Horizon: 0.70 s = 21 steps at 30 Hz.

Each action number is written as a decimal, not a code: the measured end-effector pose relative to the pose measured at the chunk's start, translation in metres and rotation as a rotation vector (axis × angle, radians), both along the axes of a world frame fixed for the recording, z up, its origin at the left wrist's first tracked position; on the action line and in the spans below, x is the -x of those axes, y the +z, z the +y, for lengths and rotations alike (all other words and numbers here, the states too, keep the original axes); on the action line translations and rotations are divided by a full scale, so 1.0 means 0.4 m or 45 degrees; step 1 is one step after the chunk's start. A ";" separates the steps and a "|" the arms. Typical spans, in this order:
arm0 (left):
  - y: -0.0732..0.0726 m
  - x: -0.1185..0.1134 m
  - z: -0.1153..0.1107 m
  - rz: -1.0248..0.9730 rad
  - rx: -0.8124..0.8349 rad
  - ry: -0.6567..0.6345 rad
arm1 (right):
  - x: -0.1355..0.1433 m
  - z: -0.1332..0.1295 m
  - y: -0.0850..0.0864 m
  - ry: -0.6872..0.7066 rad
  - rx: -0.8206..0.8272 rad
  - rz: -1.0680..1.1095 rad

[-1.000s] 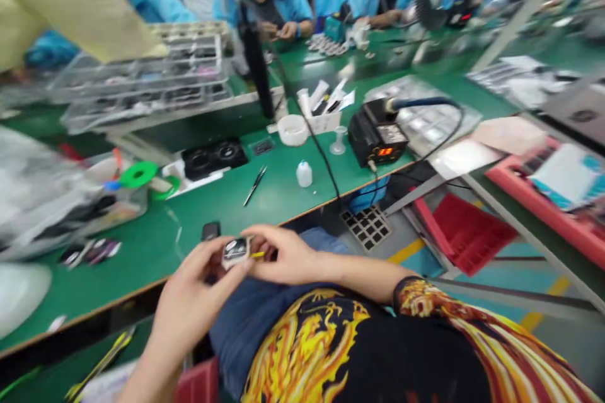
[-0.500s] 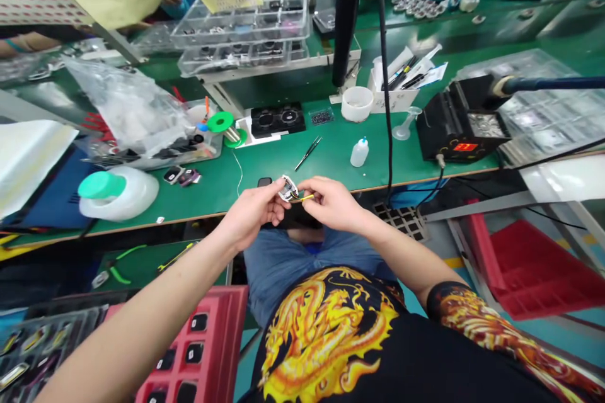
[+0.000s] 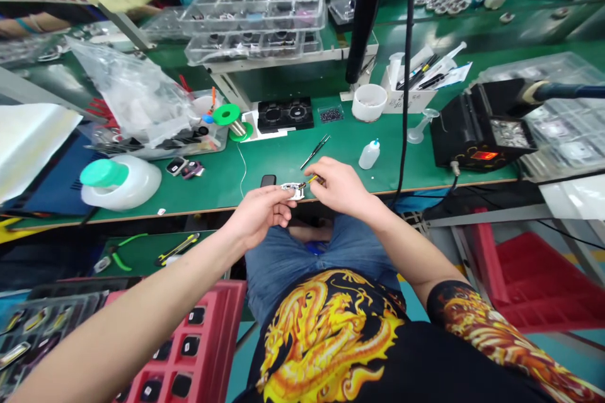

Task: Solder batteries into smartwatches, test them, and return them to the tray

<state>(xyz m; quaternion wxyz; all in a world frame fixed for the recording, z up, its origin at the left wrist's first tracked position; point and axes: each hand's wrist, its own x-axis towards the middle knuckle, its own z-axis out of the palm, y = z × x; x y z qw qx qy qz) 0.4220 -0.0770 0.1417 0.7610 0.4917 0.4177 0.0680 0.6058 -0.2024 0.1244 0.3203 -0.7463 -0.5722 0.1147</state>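
My left hand (image 3: 262,213) is closed on a small white watch case (image 3: 295,191), held just above the table's front edge with its open inside showing small parts. My right hand (image 3: 341,186) pinches a thin yellow piece (image 3: 312,179) at the right side of the case. Whether that piece is a tool or a strip joined to the case I cannot tell. Beside my left fingertips lies a dark watch screen (image 3: 268,181). Black tweezers (image 3: 316,151) rest on the green table (image 3: 278,152) beyond my hands.
A small dropper bottle (image 3: 369,154) stands to the right, near a black soldering station (image 3: 479,132). Leftward are a solder wire spool (image 3: 232,121) and a white bottle with green cap (image 3: 120,182). A red tray (image 3: 212,340) holding dark watch pieces sits lower left.
The watch case has tilted flatter in my left hand. My right hand has risen slightly, bringing the yellow piece from the case's lower right to its upper right. The view has shifted a little.
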 end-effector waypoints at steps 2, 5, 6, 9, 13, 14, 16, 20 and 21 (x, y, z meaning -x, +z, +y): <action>0.007 -0.006 -0.009 0.017 0.021 0.027 | -0.008 0.010 0.001 0.005 0.046 -0.025; 0.012 -0.014 -0.037 0.027 0.075 0.083 | -0.020 0.029 -0.003 0.011 0.077 -0.091; 0.012 -0.017 -0.050 0.029 0.097 0.094 | -0.024 0.036 -0.006 0.023 0.081 -0.123; 0.005 -0.026 -0.088 0.035 0.157 0.103 | -0.037 0.059 -0.018 0.080 0.090 -0.206; -0.007 -0.038 -0.122 0.046 0.194 0.071 | -0.052 0.080 -0.028 0.079 0.062 -0.220; -0.010 -0.039 -0.128 0.055 0.193 0.051 | -0.056 0.082 -0.030 0.071 0.049 -0.211; -0.016 -0.036 -0.135 0.074 0.150 -0.013 | -0.061 0.084 -0.035 0.066 0.018 -0.178; -0.026 -0.005 -0.133 0.065 -0.348 -0.193 | -0.069 0.080 -0.054 0.070 -0.087 -0.086; -0.029 0.007 -0.127 0.056 -0.580 -0.218 | -0.069 0.079 -0.059 0.069 -0.110 -0.073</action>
